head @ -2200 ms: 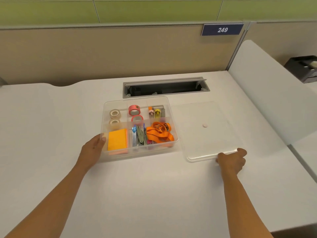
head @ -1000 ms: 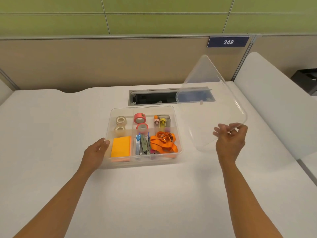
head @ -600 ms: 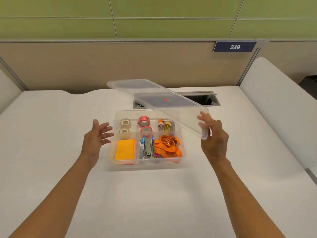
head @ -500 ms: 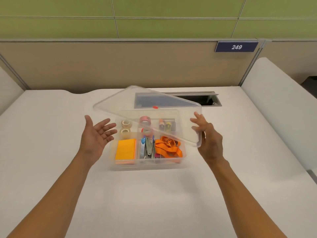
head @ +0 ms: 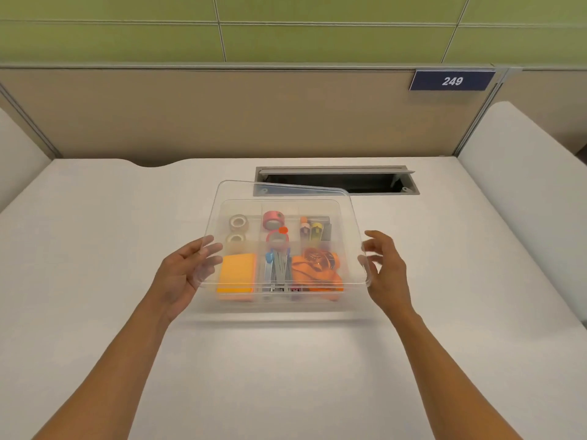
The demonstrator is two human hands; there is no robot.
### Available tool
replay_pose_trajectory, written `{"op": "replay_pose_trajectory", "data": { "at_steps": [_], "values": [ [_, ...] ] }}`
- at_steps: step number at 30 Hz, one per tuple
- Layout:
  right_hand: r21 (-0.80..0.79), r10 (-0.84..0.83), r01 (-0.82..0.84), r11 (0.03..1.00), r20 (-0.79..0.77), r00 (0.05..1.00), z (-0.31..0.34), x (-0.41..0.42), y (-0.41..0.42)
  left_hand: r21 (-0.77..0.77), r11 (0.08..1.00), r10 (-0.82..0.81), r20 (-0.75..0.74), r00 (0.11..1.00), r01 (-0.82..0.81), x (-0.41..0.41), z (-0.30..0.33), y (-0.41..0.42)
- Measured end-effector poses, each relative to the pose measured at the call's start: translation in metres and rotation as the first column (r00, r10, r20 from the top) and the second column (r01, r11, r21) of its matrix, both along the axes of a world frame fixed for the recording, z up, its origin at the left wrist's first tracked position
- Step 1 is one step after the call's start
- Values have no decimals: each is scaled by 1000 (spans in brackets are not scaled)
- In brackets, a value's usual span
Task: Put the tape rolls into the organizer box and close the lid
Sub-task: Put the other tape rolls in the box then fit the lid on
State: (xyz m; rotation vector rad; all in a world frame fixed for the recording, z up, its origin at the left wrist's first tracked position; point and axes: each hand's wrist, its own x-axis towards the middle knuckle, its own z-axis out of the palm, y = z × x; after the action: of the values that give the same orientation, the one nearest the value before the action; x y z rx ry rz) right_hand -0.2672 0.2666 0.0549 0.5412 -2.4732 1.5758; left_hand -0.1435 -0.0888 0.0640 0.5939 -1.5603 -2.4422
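A clear lid (head: 333, 198) with a small red dot hovers level just above the clear organizer box (head: 279, 303) at the middle of the white desk. My left hand (head: 184, 271) holds the lid's left edge and my right hand (head: 386, 271) holds its right edge. Seen through the lid, two pale tape rolls (head: 238, 222) sit in the back left compartment and two pink tape rolls (head: 273, 219) in the back middle one. An orange pad, metal clips and an orange strap fill the front compartments.
A grey cable slot (head: 336, 181) opens in the desk just behind the box. A beige partition with a blue plate reading 249 (head: 451, 81) stands at the back. White side dividers (head: 521, 185) rise at the right and far left.
My right hand lifted the lid from the desk at the right, swung it over the box and levelled it. My left hand left the box and took the lid's left edge.
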Motion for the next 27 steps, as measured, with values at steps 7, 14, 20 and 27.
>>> {"op": "replay_pose_trajectory", "data": {
  "at_steps": [7,14,20,27],
  "values": [
    [-19,6,-3,1000,198,980,-20,1,6,-66,996,65,46,997,-62,6,-13,12],
    [-125,-27,78,989,366,930,-31,-3,-6,-346,929,181,122,976,-129,1,-17,13],
    [-28,-105,124,992,372,922,-36,0,-14,-669,740,271,200,941,-71,-2,-28,15],
    [57,-120,108,993,293,949,-38,0,-20,-663,742,344,252,904,-97,-1,-39,11]
  ]
}}
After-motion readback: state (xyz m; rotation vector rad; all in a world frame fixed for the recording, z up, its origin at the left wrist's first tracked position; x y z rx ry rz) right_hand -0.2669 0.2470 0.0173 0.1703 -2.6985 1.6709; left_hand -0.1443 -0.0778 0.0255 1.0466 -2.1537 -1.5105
